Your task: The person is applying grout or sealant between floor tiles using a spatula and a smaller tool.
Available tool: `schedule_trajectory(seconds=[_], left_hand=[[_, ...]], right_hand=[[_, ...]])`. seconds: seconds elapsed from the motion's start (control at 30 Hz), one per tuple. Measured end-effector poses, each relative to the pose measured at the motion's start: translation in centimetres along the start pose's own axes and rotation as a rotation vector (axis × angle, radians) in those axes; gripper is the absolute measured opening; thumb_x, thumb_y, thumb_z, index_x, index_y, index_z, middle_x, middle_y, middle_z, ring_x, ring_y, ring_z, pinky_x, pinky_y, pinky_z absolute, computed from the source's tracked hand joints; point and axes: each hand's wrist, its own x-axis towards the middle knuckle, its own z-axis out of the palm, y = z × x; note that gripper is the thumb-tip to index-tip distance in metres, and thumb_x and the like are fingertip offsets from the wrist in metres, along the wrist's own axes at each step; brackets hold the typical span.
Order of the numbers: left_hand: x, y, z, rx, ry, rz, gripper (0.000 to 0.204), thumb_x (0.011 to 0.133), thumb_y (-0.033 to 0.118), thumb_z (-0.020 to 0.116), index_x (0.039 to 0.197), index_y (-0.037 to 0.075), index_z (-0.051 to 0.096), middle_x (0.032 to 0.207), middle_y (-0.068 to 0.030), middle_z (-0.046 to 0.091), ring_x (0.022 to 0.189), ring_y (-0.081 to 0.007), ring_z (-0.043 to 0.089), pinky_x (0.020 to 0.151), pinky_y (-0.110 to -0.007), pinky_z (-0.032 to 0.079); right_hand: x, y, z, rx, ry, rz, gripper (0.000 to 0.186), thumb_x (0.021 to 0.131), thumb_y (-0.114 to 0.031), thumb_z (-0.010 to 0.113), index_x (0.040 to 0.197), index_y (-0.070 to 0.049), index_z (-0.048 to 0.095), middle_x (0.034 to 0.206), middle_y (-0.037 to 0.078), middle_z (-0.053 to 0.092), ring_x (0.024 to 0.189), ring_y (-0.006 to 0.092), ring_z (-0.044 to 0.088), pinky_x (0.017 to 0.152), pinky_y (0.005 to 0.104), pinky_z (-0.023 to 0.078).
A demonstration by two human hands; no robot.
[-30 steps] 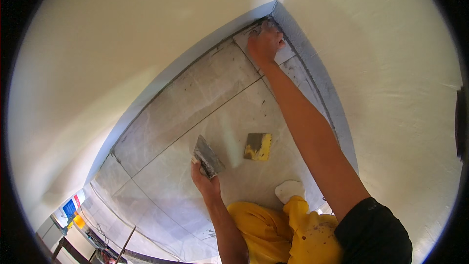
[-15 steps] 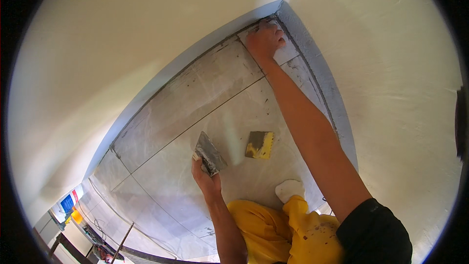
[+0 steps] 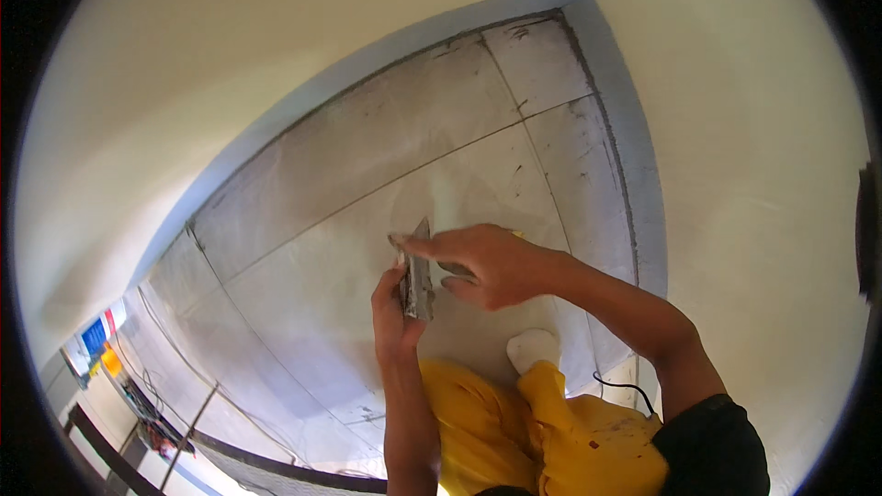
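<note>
My left hand (image 3: pixel 395 308) is closed round a grey flat trowel (image 3: pixel 420 289), held tilted on edge above the floor, its blade smeared with grey paste. My right hand (image 3: pixel 496 266) reaches across from the right. Its index finger is stretched out over the upper part of the trowel, with the thumb apart below; its other fingers are partly hidden. Behind this hand only a sliver of yellow (image 3: pixel 519 234) shows, where the yellow and grey scraper lay on the floor. Grey floor tiles (image 3: pixel 340 266) with dark joints spread beneath both hands.
Pale walls meet at the far corner above a grey-blue base strip (image 3: pixel 634 174), edged by a dark joint. My yellow trousers (image 3: pixel 478 422) and a white shoe (image 3: pixel 533 349) are near. A black cable (image 3: pixel 629 386) lies right. Containers (image 3: pixel 96 335) and a dark rail (image 3: pixel 276 473) stand left.
My right hand has come back from the far corner to the trowel. My left hand has turned the trowel more edge-on. The scraper is now mostly covered by my right hand.
</note>
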Motion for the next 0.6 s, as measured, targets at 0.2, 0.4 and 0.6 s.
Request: schedule_trajectory(seconds=[0.2, 0.4, 0.6], left_hand=[[0.0, 0.0, -0.3, 0.003, -0.026, -0.029, 0.018, 0.086, 0.019, 0.047, 0.094, 0.004, 0.053, 0.073, -0.0054, 0.057, 0.054, -0.0137, 0.054, 0.048, -0.025, 0.046], [0.1, -0.2, 0.0, 0.114, -0.163, 0.131, 0.027, 0.085, 0.014, 0.044, 0.107, 0.000, 0.052, 0.093, -0.0080, 0.059, 0.078, -0.0154, 0.059, 0.065, -0.029, 0.050], [-0.2, -0.2, 0.2, 0.273, -0.206, 0.189, 0.030, 0.088, 0.007, 0.039, 0.113, -0.004, 0.051, 0.099, -0.0065, 0.059, 0.087, -0.0114, 0.056, 0.077, -0.025, 0.045]], right_hand=[[-2.3, 1.7, -0.7, -0.632, 0.002, -0.307, 0.059, 0.069, 0.001, 0.054, 0.125, -0.015, 0.049, 0.072, 0.007, 0.048, 0.069, 0.0270, 0.047, 0.063, 0.0361, 0.039], [-2.6, 1.6, -1.2, -0.416, 0.110, -0.052, 0.050, 0.070, -0.004, 0.058, 0.119, -0.008, 0.055, 0.088, 0.010, 0.042, 0.083, 0.0252, 0.042, 0.076, 0.0338, 0.037], [-2.6, 2.6, -0.4, -0.417, 0.114, 0.079, 0.048, 0.070, -0.002, 0.058, 0.117, -0.011, 0.058, 0.096, 0.012, 0.040, 0.090, 0.0259, 0.038, 0.082, 0.0341, 0.034]])
